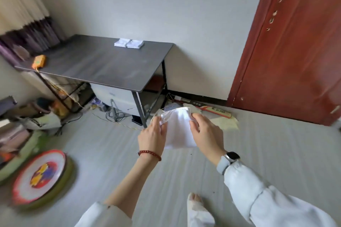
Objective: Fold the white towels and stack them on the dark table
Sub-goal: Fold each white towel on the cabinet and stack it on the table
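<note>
From the head cam: we've got one white towel up in the air between both hands, left hand pinching its left edge, right hand gripping the right edge, fingers curled on cloth. It's soft, limp, partly folded, hanging downward. The dark table sits ahead and to the left, well apart, so our left hand is nearer. Folded towels already lie at its far edge, flat squares on smooth matte top.

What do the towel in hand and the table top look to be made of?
White towel: soft woven cloth, matte; it creases and droops between the left hand and right hand. Dark table: probably laminated board, smooth grey top with faint sheen, on thin, likely metal legs.
</note>
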Tool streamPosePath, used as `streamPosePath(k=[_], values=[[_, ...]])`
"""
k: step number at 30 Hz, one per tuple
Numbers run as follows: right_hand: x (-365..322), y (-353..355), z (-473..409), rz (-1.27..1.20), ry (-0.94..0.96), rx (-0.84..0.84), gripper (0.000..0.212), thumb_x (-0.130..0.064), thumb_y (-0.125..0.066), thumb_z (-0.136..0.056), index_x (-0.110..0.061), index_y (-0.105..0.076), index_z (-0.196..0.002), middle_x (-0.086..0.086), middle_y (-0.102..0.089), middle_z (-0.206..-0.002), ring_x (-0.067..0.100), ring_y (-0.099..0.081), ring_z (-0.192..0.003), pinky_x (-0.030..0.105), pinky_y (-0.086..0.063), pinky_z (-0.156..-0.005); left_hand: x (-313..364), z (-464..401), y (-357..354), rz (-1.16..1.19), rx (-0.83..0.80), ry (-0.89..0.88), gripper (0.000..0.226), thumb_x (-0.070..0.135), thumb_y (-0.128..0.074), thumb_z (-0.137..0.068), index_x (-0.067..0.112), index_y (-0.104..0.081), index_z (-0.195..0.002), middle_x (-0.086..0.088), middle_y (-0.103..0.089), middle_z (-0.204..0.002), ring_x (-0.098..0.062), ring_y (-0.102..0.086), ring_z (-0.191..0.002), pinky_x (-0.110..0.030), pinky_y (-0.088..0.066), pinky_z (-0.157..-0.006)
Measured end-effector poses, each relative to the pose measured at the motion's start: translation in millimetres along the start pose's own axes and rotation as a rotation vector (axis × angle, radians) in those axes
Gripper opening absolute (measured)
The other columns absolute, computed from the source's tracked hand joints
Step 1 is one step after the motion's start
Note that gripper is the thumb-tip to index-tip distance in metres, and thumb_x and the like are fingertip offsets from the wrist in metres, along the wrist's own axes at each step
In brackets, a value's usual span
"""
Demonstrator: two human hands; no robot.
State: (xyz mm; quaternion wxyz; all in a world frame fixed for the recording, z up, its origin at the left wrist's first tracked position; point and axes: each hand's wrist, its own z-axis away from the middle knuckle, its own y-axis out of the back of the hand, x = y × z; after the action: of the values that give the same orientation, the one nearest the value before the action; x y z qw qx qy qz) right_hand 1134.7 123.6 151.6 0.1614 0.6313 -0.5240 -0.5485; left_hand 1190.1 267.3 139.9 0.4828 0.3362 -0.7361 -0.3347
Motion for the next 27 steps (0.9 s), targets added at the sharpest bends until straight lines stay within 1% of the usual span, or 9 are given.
streamPosePath(k=[1,3,6,10,17,19,21,23,27], values=[[-8,-18,-23,-0.010,0.004,-0.048,0.025,-0.030,-0.049,-0.091,-0.015,-0.061,-0.108,0.009,-0.067,-0.097,0.036,-0.062,-0.082,0.039,-0.046,-0.063,-14,-19,-3,-0.011,0.018,0.025,0.027,0.028,-0.043,-0.095,0.006,-0.052,-0.107,-0.015,-0.067,-0.092,-0.039,-0.060,-0.080,-0.032,-0.034,-0.059],[-21,-58,-72,-0.055,0.073,-0.066,0.024,-0.027,-0.050,-0.091,-0.014,-0.062,-0.108,0.011,-0.068,-0.097,0.038,-0.062,-0.083,0.040,-0.047,-0.063,-42,-63,-6,-0.032,0.055,0.090,0.027,0.029,-0.042,-0.096,0.006,-0.051,-0.108,-0.014,-0.066,-0.093,-0.038,-0.060,-0.081,-0.034,-0.037,-0.061],[-50,-113,-150,-0.150,0.135,-0.174,0.024,-0.027,-0.048,-0.093,-0.015,-0.058,-0.111,0.006,-0.066,-0.101,0.035,-0.061,-0.087,0.042,-0.049,-0.068,-83,-139,-7,-0.094,0.051,0.185,0.028,0.032,-0.039,-0.096,0.010,-0.049,-0.110,-0.010,-0.065,-0.099,-0.035,-0.060,-0.088,-0.035,-0.042,-0.068],[-101,-180,-247,-0.219,0.212,-0.274,0.025,-0.024,-0.045,-0.094,-0.015,-0.055,-0.114,0.003,-0.064,-0.104,0.031,-0.058,-0.094,0.034,-0.040,-0.068,-138,-232,6,-0.162,0.095,0.258,0.029,0.032,-0.037,-0.097,0.012,-0.048,-0.115,-0.003,-0.063,-0.108,-0.030,-0.060,-0.093,-0.029,-0.037,-0.066],[-206,-304,-350,-0.239,0.338,-0.474,0.027,-0.020,-0.044,-0.093,-0.016,-0.052,-0.119,0.002,-0.061,-0.113,0.032,-0.056,-0.101,0.035,-0.040,-0.077,-268,-333,26,-0.220,0.209,0.391,0.025,0.024,-0.043,-0.096,0.010,-0.052,-0.114,-0.008,-0.064,-0.104,-0.035,-0.062,-0.083,-0.030,-0.036,-0.062],[-231,-341,-377,-0.238,0.345,-0.495,0.027,-0.021,-0.043,-0.094,-0.016,-0.051,-0.118,0.002,-0.062,-0.111,0.030,-0.056,-0.100,0.034,-0.038,-0.075,-309,-370,27,-0.219,0.256,0.351,0.015,0.018,-0.052,-0.090,0.010,-0.056,-0.103,-0.009,-0.067,-0.088,-0.035,-0.063,-0.064,-0.029,-0.036,-0.053],[-255,-381,-407,-0.239,0.328,-0.491,0.026,-0.021,-0.043,-0.094,-0.016,-0.051,-0.118,0.002,-0.062,-0.109,0.030,-0.056,-0.099,0.033,-0.037,-0.073,-353,-412,24,-0.243,0.300,0.308,0.009,0.017,-0.056,-0.083,0.013,-0.056,-0.091,-0.007,-0.066,-0.071,-0.030,-0.058,-0.046,-0.024,-0.032,-0.044],[-279,-417,-438,-0.235,0.283,-0.472,0.027,-0.022,-0.043,-0.094,-0.016,-0.052,-0.118,0.001,-0.062,-0.110,0.031,-0.056,-0.098,0.033,-0.037,-0.073,-395,-457,23,-0.261,0.291,0.248,0.009,0.023,-0.048,-0.080,0.017,-0.053,-0.086,-0.001,-0.063,-0.064,-0.025,-0.056,-0.041,-0.020,-0.029,-0.039],[-320,-473,-502,-0.190,0.182,-0.449,0.026,-0.024,-0.041,-0.095,-0.018,-0.050,-0.119,-0.001,-0.062,-0.112,0.029,-0.057,-0.097,0.032,-0.035,-0.070,-457,-551,22,-0.266,0.210,0.079,0.014,0.027,-0.043,-0.079,0.020,-0.054,-0.084,0.005,-0.057,-0.061,-0.016,-0.057,-0.045,-0.020,-0.030,-0.031]])
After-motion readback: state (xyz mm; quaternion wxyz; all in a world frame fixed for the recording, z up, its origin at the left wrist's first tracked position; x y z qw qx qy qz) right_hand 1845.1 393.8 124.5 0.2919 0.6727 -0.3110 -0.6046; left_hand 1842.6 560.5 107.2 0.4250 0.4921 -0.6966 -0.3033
